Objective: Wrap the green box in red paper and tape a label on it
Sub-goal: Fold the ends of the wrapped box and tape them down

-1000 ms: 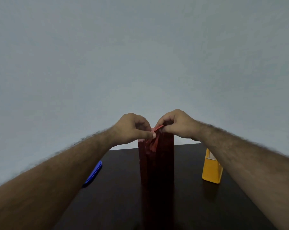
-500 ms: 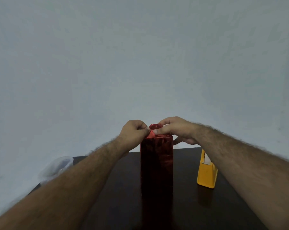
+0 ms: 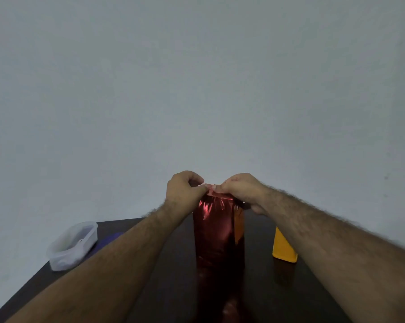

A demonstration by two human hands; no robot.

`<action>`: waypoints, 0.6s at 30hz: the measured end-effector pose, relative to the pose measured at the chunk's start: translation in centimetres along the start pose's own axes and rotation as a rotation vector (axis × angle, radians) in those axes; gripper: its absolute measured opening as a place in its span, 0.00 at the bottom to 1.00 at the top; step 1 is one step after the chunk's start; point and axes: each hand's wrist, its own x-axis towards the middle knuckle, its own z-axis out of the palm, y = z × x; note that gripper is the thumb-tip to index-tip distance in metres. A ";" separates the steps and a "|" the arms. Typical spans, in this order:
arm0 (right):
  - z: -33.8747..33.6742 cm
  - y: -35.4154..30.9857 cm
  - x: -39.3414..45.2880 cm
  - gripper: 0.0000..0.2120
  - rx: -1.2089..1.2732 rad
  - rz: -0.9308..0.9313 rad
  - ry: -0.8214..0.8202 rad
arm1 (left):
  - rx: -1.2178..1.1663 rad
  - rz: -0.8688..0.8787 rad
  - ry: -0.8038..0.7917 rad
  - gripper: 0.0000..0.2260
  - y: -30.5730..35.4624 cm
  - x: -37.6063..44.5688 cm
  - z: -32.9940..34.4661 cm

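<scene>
Dark surface [image 3: 164, 297] before a grey wall carries the upright box in red paper [image 3: 216, 231]. Left hand [image 3: 185, 191] and right hand [image 3: 239, 188] pinch the paper's top fold. Forearms partly hide a yellow object [image 3: 283, 249] and something blue [image 3: 110, 238]; a clear tub [image 3: 72, 245] sits left.

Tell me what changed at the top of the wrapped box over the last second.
The left hand and right hand kept pinching the red paper at the top of the wrapped box, and the flap that stuck up now lies lower. The view shifted, bringing a clear plastic container into sight at the left. The box stayed upright on the dark table, with the yellow tape dispenser to its right.
</scene>
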 end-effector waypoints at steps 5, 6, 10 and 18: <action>0.5 -0.8 0.1 0.12 0.028 0.100 0.086 | 0.246 0.139 0.094 0.04 1.1 -0.6 0.6; 0.7 -0.8 0.2 0.11 0.030 0.102 0.106 | 0.273 0.157 0.069 0.03 1.2 -1.0 0.7; 0.7 -0.4 0.1 0.09 0.073 0.134 0.138 | 0.347 0.124 -0.010 0.11 1.9 -2.2 0.7; 0.5 -1.0 -0.7 0.06 0.182 0.318 0.120 | 0.265 -0.107 -0.139 0.09 3.7 -2.6 1.1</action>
